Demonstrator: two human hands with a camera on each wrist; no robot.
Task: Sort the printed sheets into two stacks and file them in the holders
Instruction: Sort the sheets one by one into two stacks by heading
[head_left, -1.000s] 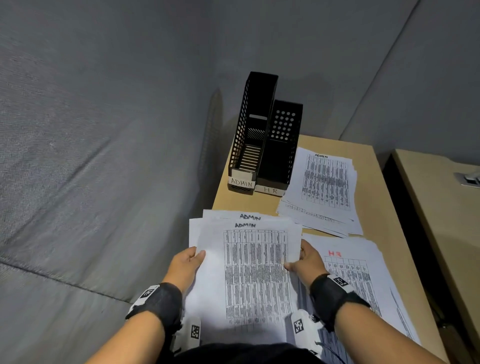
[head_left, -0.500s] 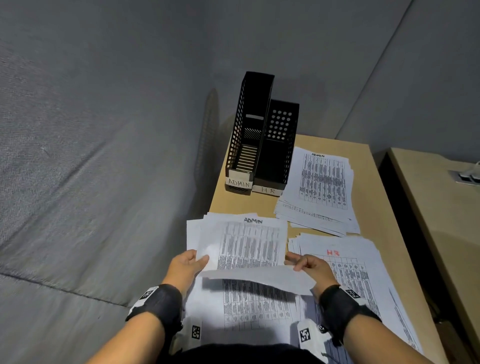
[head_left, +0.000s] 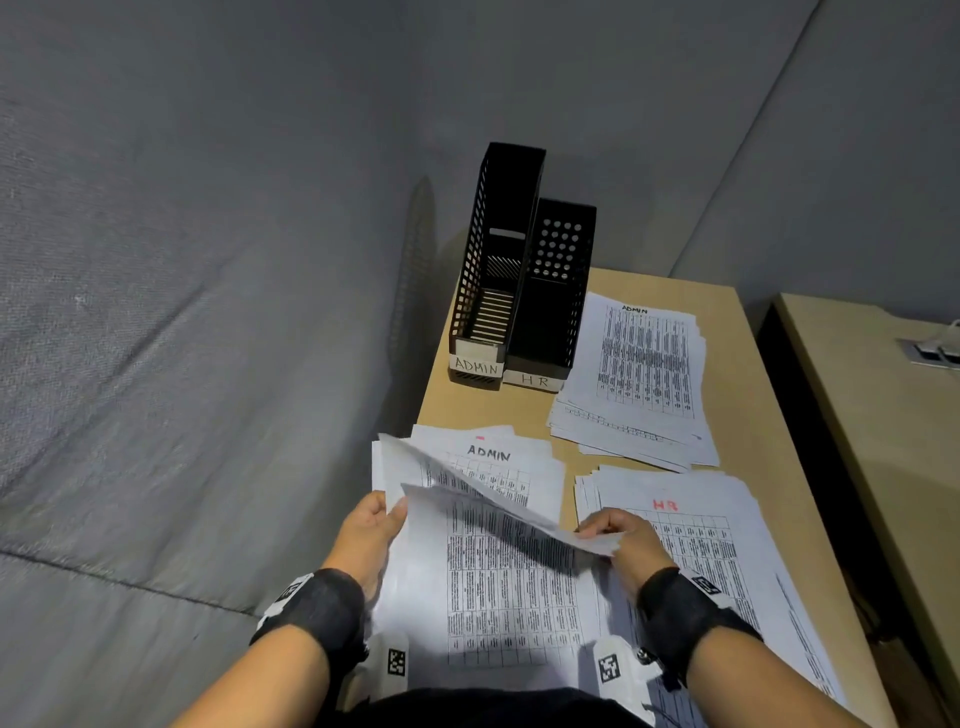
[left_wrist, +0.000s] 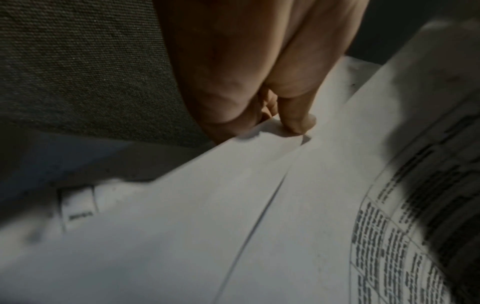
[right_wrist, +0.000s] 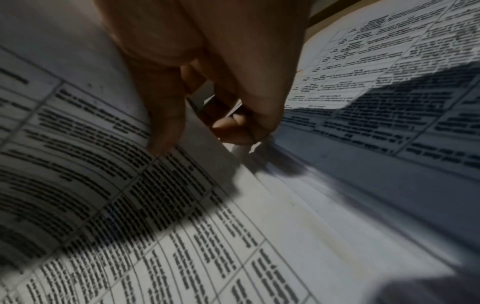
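White paper fills the near left corner of the desk (head_left: 748, 364): my right hand (head_left: 626, 540) pinches the lifted top sheet (head_left: 519, 506) by its right edge, thumb and fingers closed on it, while my left hand (head_left: 366, 535) grips the left edge of the ADMIN stack (head_left: 498, 587) under it. Just right lies the HR stack (head_left: 691, 519); a third pile (head_left: 644, 374) sits beside the two black holders (head_left: 519, 291) at the far left corner
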